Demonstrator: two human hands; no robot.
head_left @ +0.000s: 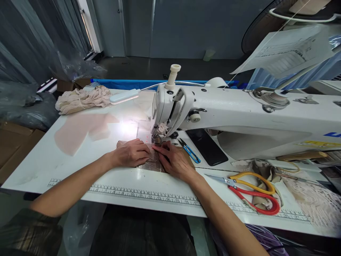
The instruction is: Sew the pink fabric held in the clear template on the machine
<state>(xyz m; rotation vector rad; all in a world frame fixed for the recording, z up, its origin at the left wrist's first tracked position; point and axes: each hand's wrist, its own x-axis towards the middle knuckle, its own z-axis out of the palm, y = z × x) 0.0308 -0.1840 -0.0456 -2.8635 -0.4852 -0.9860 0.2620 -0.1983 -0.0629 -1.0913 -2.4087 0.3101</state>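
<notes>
A white sewing machine (226,110) stands on the table, its needle and presser foot (157,138) low over a piece of thin brownish fabric (151,166). Just left of the foot, my left hand (133,153) lies on this fabric with fingers curled together, gripping it against the table. From the right, my right hand (176,160) pinches the fabric's edge between thumb and fingers, close in front of the foot. The fingertips of both hands are partly hidden. A bright lamp (124,96) lights the spot left of the needle.
Blue thread snips (189,151) and a black phone (207,146) lie right of my right hand. Scissors with yellow and red handles (253,188) are nearer the front. Lace (85,99) is piled at the back left, and pale pink cut pieces (77,131) lie flat. A printed ruler (138,193) follows the front edge.
</notes>
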